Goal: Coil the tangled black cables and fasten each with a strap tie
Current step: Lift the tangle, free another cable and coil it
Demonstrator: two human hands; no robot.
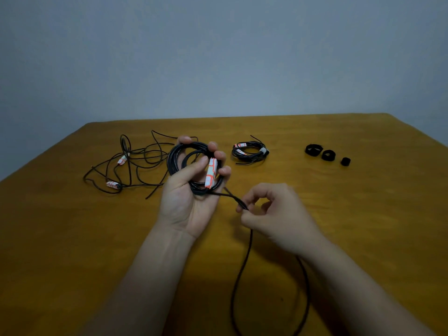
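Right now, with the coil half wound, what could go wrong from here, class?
1. The coil sits only in the curled fingers of the left hand; loops could spring loose before a strap tie, lying far right, is reached.
2. The loose tail pinched by the right hand loops down out of view; it might snag or kink.
3. The tangled cables lie close beside the coil and could catch.

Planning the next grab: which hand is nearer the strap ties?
Right. The right hand is front-left of the strap ties; the left hand, gripping the coil, is farther left.
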